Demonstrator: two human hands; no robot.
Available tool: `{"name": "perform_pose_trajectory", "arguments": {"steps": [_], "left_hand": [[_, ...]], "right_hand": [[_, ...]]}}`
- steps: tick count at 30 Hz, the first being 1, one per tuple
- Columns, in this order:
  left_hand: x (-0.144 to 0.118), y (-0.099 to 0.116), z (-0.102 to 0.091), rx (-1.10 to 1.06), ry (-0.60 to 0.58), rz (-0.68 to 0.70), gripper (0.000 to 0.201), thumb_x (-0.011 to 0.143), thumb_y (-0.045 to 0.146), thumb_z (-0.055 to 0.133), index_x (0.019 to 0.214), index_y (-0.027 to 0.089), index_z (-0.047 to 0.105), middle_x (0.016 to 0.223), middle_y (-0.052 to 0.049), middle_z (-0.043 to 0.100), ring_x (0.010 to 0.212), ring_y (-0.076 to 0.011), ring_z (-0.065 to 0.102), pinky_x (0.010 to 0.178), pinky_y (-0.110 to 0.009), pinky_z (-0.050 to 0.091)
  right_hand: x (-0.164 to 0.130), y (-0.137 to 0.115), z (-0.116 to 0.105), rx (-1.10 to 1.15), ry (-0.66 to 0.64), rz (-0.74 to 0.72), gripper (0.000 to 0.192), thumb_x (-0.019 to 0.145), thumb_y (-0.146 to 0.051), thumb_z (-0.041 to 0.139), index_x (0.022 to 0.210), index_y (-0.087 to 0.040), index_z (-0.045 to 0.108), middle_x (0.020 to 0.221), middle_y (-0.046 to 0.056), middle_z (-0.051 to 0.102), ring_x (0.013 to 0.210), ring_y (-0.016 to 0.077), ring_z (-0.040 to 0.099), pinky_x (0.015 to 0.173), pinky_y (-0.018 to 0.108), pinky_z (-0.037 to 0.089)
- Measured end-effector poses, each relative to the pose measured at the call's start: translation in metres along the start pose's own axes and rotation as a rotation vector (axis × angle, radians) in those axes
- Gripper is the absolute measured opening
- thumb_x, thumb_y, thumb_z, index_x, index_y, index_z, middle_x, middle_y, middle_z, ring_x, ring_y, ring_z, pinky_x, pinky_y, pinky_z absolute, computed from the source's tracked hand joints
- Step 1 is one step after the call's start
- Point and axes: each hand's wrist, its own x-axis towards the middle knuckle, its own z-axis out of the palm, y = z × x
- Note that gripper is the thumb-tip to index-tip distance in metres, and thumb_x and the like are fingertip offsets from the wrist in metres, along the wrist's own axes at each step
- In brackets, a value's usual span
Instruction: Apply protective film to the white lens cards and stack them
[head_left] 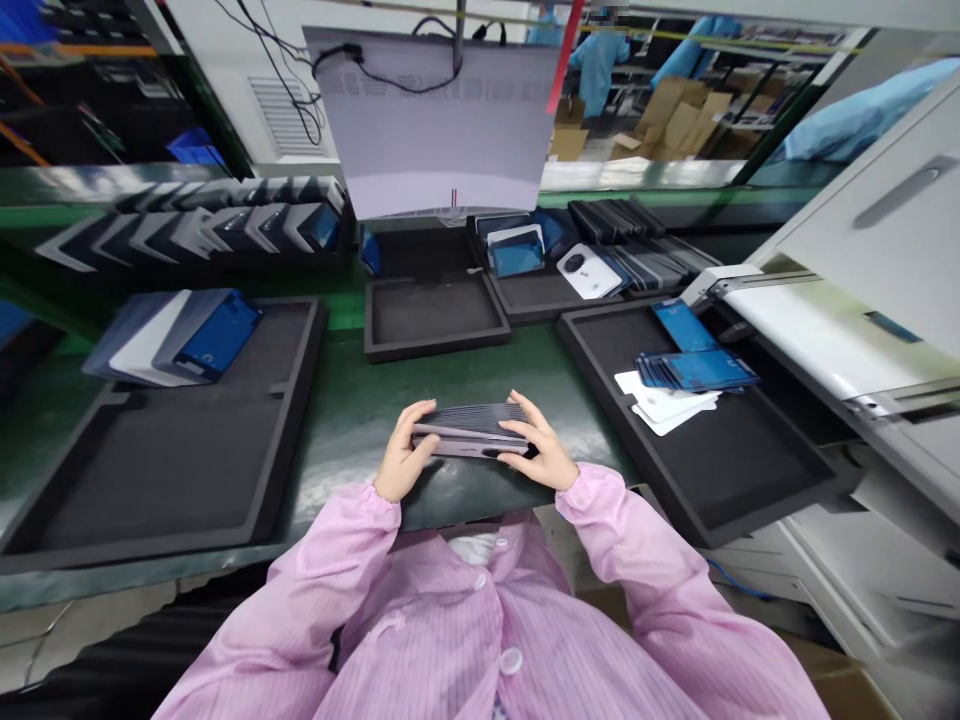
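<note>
Between my two hands is a stack of phone back panels (472,430), held on edge over the green table near its front. My left hand (405,450) grips the left end, thumb on the near face and fingers over the top. On the right end, my right hand (541,445) is closed the same way. The panels stand pressed together, their edges showing as thin dark and light lines. Part of a dark camera cutout shows by the right fingers. What lies directly under the stack is hidden.
A black foam tray (187,480) at left holds several panels (180,335). Another foam tray (697,470) at right carries blue-filmed panels (697,370) and white ones (664,400). Smaller trays (439,310) and panel rows stand behind, below a monitor back (450,130). A white machine (862,310) borders the right.
</note>
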Motion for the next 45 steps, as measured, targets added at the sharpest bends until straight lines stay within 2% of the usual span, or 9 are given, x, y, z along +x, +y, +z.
{"name": "perform_pose_trajectory", "arguments": {"steps": [2,4,12,20,24,28,35,40,45], "left_hand": [[-0.001,-0.004,0.000,0.012,-0.070,-0.036,0.083,0.070,0.046,0.074,0.139,0.023,0.035,0.135,-0.014,0.048,0.127,-0.0284,0.046,0.108,-0.047,0.033],[-0.001,-0.008,0.001,0.047,-0.086,-0.109,0.095,0.066,0.042,0.078,0.143,0.024,0.026,0.130,-0.013,0.051,0.120,-0.0264,0.051,0.106,-0.046,0.036],[-0.001,-0.015,0.006,0.044,-0.024,-0.218,0.076,0.071,0.034,0.074,0.135,0.024,0.036,0.118,-0.009,0.056,0.109,-0.0230,0.058,0.099,-0.040,0.043],[-0.002,-0.017,0.005,0.016,-0.051,-0.231,0.079,0.070,0.034,0.075,0.136,0.023,0.032,0.122,-0.011,0.053,0.108,-0.0227,0.058,0.097,-0.040,0.045],[-0.001,-0.017,0.007,-0.011,-0.031,-0.250,0.068,0.071,0.032,0.074,0.129,0.022,0.040,0.121,-0.010,0.054,0.107,-0.0221,0.059,0.095,-0.038,0.047],[-0.002,-0.019,0.007,-0.030,-0.029,-0.279,0.056,0.071,0.032,0.074,0.119,0.021,0.047,0.115,-0.008,0.057,0.104,-0.0215,0.061,0.094,-0.038,0.047],[-0.003,-0.023,0.009,-0.087,-0.031,-0.293,0.056,0.072,0.035,0.073,0.117,0.021,0.042,0.115,-0.007,0.059,0.109,-0.0215,0.060,0.099,-0.039,0.045],[-0.003,-0.020,0.009,-0.081,-0.037,-0.292,0.053,0.073,0.036,0.072,0.115,0.021,0.043,0.112,-0.007,0.060,0.106,-0.0211,0.061,0.097,-0.040,0.046],[-0.003,-0.021,0.008,-0.054,-0.046,-0.297,0.053,0.075,0.037,0.071,0.116,0.020,0.043,0.113,-0.008,0.060,0.105,-0.0221,0.061,0.096,-0.040,0.046]], "right_hand": [[0.001,-0.002,0.001,0.037,0.023,0.044,0.045,0.081,-0.031,0.068,0.123,-0.024,0.056,0.155,0.014,0.025,0.138,0.0305,0.038,0.112,0.052,0.034],[0.003,-0.005,0.001,0.086,0.043,0.087,0.044,0.080,-0.036,0.069,0.121,-0.023,0.058,0.154,0.014,0.026,0.138,0.0313,0.037,0.113,0.053,0.033],[0.004,-0.026,-0.016,0.026,0.210,0.196,0.011,0.086,-0.029,0.062,0.092,-0.022,0.068,0.124,0.011,0.058,0.117,0.0257,0.057,0.099,0.046,0.049],[0.018,-0.046,-0.030,-0.102,0.259,0.215,0.012,0.089,-0.022,0.053,0.077,-0.020,0.057,0.085,0.006,0.061,0.078,0.0183,0.060,0.069,0.034,0.051],[0.012,-0.051,-0.054,-0.045,0.531,0.264,0.010,0.091,-0.026,0.051,0.083,-0.021,0.053,0.084,0.005,0.065,0.074,0.0172,0.062,0.065,0.031,0.050],[-0.003,-0.050,-0.059,0.163,0.776,0.247,0.012,0.091,-0.031,0.052,0.084,-0.023,0.047,0.073,0.000,0.062,0.045,0.0089,0.048,0.042,0.022,0.037],[-0.005,-0.031,-0.020,0.149,0.572,0.354,0.013,0.093,-0.031,0.048,0.084,-0.022,0.046,0.079,0.001,0.065,0.048,0.0076,0.049,0.050,0.023,0.042],[0.000,-0.026,-0.025,0.208,0.410,0.357,0.011,0.093,-0.033,0.049,0.090,-0.022,0.045,0.089,0.003,0.068,0.049,0.0075,0.052,0.048,0.022,0.044],[0.014,-0.030,-0.034,-0.019,0.297,0.348,0.031,0.080,-0.035,0.068,0.106,-0.022,0.056,0.085,0.002,0.068,0.055,0.0108,0.056,0.055,0.026,0.050]]}}
